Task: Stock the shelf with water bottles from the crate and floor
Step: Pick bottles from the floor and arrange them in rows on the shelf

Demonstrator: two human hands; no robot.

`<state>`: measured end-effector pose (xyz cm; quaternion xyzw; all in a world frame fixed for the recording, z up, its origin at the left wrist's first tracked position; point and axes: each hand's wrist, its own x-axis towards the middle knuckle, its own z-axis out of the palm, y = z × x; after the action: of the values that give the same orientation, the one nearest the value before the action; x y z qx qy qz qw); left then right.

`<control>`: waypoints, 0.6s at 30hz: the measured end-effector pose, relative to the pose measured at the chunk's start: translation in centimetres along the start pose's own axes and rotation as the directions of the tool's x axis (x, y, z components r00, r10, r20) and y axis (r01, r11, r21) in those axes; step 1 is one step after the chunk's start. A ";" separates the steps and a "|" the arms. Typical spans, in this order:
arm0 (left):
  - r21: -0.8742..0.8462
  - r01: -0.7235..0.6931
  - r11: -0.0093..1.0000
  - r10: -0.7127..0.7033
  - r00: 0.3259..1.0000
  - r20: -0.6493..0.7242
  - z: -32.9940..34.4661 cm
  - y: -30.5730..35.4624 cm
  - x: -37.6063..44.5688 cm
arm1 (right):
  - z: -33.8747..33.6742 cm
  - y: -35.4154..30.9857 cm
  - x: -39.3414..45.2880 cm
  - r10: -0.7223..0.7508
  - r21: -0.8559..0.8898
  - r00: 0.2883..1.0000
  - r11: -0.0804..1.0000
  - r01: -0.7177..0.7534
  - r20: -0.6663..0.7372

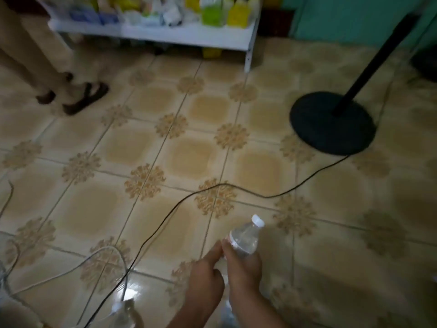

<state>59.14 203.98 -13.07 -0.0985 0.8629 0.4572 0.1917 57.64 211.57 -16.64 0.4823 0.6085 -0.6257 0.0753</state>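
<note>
My right hand (244, 262) is shut on a clear water bottle (246, 235) with a white cap, held tilted low over the tiled floor at the bottom centre. My left hand (205, 276) is pressed against it on the left, fingers curled and the index finger stretched to the bottle's lower part; whether it grips anything is unclear. A second clear bottle (125, 313) lies on the floor at the bottom edge, left of my arms. The white shelf (189, 34) stands far across the floor at the top, its lowest board full of coloured packs.
A black fan stand base (331, 121) with its pole sits at the right. Its black cable (212, 185) snakes across the tiles toward me. A white cable (104, 252) lies at the left. Another person's legs in dark sandals (82, 98) stand by the shelf's left end.
</note>
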 end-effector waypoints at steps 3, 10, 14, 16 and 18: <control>-0.102 -0.183 0.978 0.185 0.983 0.015 1.5 9.2 -1.9 | -7.7 -9.1 -2.1 -0.251 0.029 0.968 0.967 0.252 -0.027; -0.221 -0.611 0.760 0.642 0.760 0.104 4.0 31.4 -12.6 | -31.5 -25.3 -15.4 -0.613 0.079 0.768 0.770 0.634 -0.188; -0.374 -0.719 0.585 0.804 0.573 0.156 6.8 42.8 -23.5 | -44.4 -29.1 -24.9 -0.670 0.061 0.639 0.671 0.739 -0.378; -0.445 -0.721 0.532 0.842 0.506 0.188 8.0 47.6 -29.2 | -50.6 -29.8 -30.1 -0.700 0.012 0.544 0.609 0.793 -0.464; -0.559 -0.704 0.439 0.895 0.398 0.201 9.9 51.4 -35.2 | -56.3 -29.4 -35.3 -0.716 -0.047 0.446 0.553 0.832 -0.537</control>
<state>75.72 240.87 35.29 0.4176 0.6132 0.6594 0.1212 84.92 248.41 39.70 0.2965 0.6832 -0.5062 -0.4348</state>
